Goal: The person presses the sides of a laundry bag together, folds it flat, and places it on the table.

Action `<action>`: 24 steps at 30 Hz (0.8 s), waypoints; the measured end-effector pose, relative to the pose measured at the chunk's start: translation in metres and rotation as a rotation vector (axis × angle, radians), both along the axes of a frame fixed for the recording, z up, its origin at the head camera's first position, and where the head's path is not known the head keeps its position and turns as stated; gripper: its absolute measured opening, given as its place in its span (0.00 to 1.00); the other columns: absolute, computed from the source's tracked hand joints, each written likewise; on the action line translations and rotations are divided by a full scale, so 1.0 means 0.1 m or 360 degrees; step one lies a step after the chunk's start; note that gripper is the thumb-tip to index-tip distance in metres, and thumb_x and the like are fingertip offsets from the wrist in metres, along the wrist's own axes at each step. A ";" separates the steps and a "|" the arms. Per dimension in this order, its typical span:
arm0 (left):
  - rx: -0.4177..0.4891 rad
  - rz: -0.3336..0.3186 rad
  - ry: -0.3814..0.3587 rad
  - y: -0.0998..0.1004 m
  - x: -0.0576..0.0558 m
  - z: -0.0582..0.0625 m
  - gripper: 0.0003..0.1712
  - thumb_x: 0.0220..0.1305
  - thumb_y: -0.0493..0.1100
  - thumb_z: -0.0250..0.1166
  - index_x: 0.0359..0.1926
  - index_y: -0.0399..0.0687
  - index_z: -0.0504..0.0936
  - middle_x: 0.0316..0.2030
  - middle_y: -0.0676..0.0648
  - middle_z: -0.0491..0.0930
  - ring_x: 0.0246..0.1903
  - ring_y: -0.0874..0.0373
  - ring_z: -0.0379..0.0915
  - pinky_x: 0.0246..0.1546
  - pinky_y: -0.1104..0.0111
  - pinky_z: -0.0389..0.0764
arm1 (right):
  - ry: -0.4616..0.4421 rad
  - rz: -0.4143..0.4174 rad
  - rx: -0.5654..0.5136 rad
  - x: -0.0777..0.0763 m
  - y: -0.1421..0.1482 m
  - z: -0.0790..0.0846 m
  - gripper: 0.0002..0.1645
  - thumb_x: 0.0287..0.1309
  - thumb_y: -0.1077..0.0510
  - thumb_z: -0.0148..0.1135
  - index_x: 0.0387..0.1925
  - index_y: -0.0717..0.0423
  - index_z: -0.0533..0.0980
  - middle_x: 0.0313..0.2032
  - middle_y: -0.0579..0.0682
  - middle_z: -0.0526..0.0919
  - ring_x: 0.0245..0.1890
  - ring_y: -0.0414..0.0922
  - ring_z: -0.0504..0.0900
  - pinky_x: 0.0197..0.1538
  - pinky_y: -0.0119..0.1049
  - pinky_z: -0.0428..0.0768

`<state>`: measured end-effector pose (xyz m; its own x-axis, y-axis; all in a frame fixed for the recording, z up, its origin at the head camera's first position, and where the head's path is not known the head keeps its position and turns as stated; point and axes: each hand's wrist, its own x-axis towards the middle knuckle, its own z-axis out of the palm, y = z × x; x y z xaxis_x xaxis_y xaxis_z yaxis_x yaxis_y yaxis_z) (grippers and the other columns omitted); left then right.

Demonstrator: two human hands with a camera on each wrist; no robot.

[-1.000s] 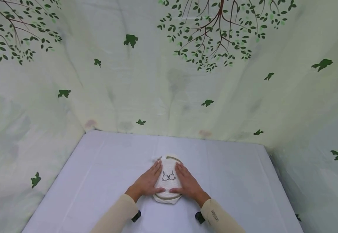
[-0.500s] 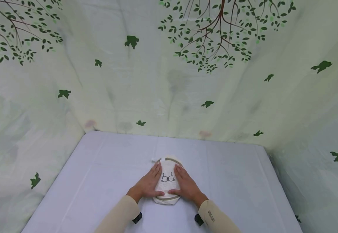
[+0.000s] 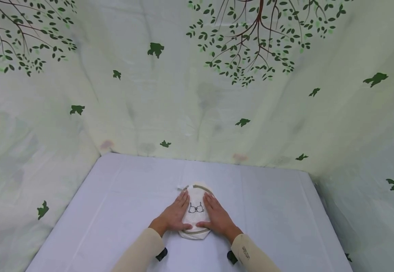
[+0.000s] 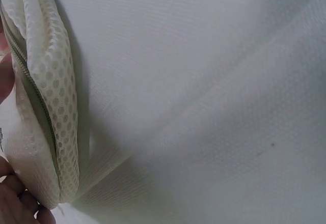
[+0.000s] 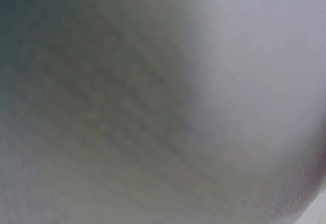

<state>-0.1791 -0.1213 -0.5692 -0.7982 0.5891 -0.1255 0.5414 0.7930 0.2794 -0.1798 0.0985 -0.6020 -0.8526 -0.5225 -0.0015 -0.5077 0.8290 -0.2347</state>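
Observation:
A white mesh bra laundry bag with a black bra outline printed on top lies on the table, its zipper curving along the far edge. My left hand rests on the bag's left side, fingers straight and pointing away, thumb across the near part. On the opposite side my right hand presses in the same way, thumb pointing inward. The left wrist view shows the bag's honeycomb mesh side and zipper close up, with fingertips at its edge. The right wrist view is mostly blurred.
A white cloth covers the table. Pale curtains printed with branches and leaves surround it at the back and sides. A small white tag sticks out from the bag's far left edge.
Both hands and the bag have shifted very slightly toward me in the view. The hands stay on the bag, and the right hand has edged a little inward.

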 end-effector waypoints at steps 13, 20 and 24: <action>0.0089 0.0070 -0.0086 -0.01 -0.03 0.08 0.60 0.53 0.59 0.69 0.69 0.22 0.50 0.72 0.29 0.45 0.73 0.39 0.38 0.70 0.55 0.50 | -0.0072 -0.0009 -0.0032 -0.03 -0.03 0.08 0.63 0.52 0.25 0.55 0.73 0.64 0.49 0.75 0.56 0.47 0.74 0.51 0.46 0.72 0.42 0.51; 0.0203 0.0095 -0.0085 -0.05 -0.01 0.14 0.57 0.54 0.57 0.70 0.69 0.23 0.53 0.71 0.30 0.50 0.72 0.38 0.44 0.69 0.51 0.53 | -0.0187 -0.0076 -0.0108 -0.05 -0.04 0.12 0.65 0.52 0.23 0.53 0.74 0.63 0.47 0.75 0.55 0.46 0.75 0.51 0.45 0.72 0.45 0.52; 0.0230 0.0138 -0.0082 -0.07 0.00 0.18 0.56 0.54 0.57 0.70 0.69 0.25 0.54 0.71 0.31 0.51 0.71 0.38 0.45 0.68 0.51 0.55 | -0.0202 -0.0089 -0.0160 -0.06 -0.04 0.16 0.65 0.52 0.23 0.54 0.74 0.63 0.47 0.75 0.55 0.46 0.75 0.51 0.44 0.72 0.46 0.52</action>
<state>-0.1790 -0.1287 -0.5511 -0.8414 0.5334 -0.0866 0.4548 0.7855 0.4197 -0.1856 0.0949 -0.5864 -0.8766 -0.4773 -0.0609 -0.4225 0.8241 -0.3772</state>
